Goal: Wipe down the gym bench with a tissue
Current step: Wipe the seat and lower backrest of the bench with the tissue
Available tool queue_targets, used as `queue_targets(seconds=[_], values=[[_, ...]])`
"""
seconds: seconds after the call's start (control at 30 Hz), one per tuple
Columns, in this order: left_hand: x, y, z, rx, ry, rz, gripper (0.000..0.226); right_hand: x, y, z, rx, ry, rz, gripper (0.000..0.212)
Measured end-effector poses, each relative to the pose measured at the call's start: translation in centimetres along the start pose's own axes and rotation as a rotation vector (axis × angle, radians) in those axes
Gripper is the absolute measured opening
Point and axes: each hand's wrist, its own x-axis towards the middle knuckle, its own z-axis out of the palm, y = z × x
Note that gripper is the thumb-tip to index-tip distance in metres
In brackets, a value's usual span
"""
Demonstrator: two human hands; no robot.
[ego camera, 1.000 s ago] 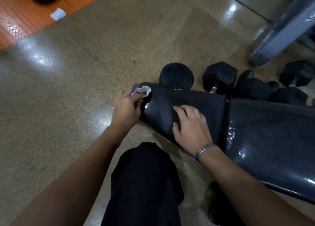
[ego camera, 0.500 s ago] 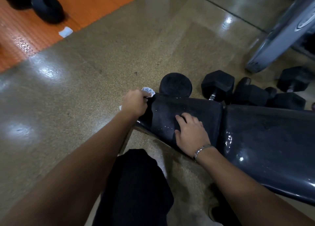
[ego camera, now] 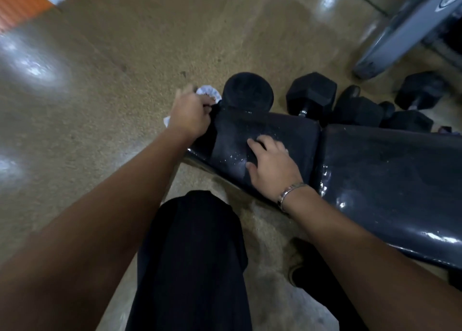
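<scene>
Left hand (ego camera: 191, 114) grips a crumpled tissue (ego camera: 209, 92) at the bench's (ego camera: 275, 133) far-left end, right hand (ego camera: 271, 167) lying flat and open on the wet pad; the tissue, likely soft and tearable, suits bunched holding.

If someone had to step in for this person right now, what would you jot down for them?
Left hand: grips the tissue at the end edge of the bench's seat pad.
Right hand: flat on the seat pad, holding nothing.
Done: cannot tell how much has been wiped.
Left: droplets on the seat pad beside the right hand; the long back pad glistens wet. Wipe both.
</scene>
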Motion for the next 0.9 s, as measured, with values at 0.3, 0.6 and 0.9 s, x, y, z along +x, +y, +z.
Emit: queue_targets(seconds=[0.3,0.6,0.9], values=[[-3.6,-3.2,0.1,0.034,0.092,0.045,0.031,-0.9,0.2,1.7,-0.011,0.096,-0.016,0.056],[-7.9,-5.9,-0.6,0.053,0.015,0.379,0.031,-1.1,0.1,2.3,-0.016,0.110,-0.004,0.055],[-8.9,-5.7,0.1,0.046,-0.040,0.492,0.042,-1.1,0.3,1.7,0.016,0.092,-0.006,0.055]])
